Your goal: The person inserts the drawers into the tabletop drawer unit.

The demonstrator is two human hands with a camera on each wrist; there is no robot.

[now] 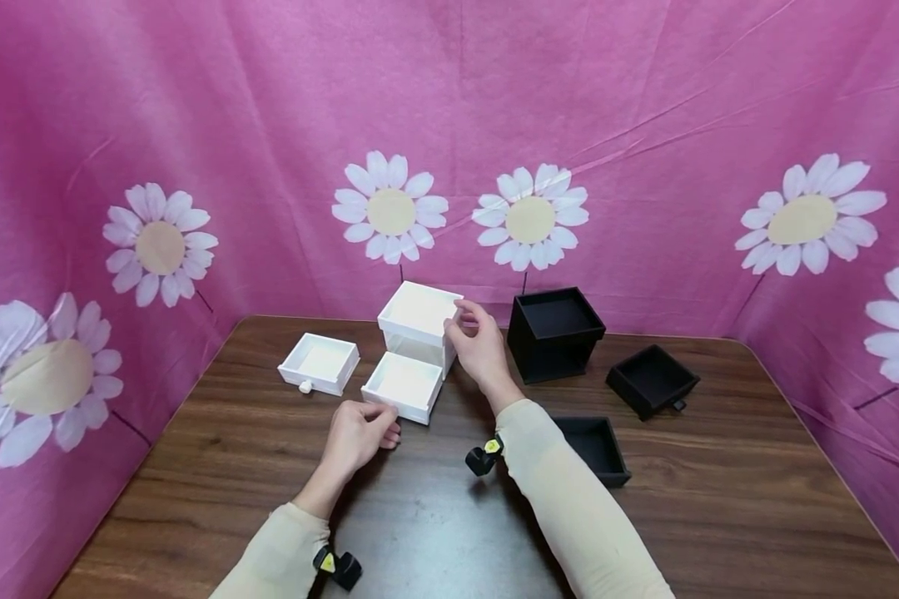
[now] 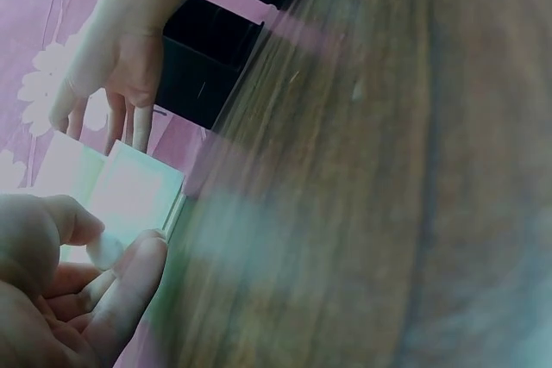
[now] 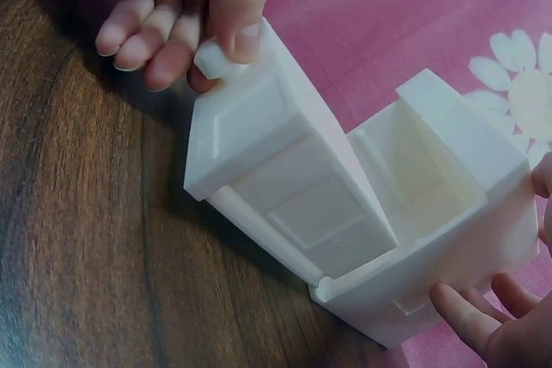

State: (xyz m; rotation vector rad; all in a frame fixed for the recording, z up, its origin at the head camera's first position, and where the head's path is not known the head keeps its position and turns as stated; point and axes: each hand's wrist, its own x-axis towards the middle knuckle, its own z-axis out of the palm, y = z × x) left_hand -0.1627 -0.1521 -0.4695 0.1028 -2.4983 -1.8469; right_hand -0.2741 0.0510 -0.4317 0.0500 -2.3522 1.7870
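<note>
The white drawer [image 1: 402,385] is set between the two hands, partly out of the white box [image 1: 419,309]. Its small knob [image 3: 214,62] is pinched between thumb and finger of the left hand [image 1: 355,433], while the box's side is touched by the extended, unclenched fingers of the right hand [image 1: 483,345]. The drawer is judged light, stiff and rather smooth, with thin walls that could be chipped if forced askew. It is best taken by the knob, level and gently, with the box braced under the right hand.
</note>
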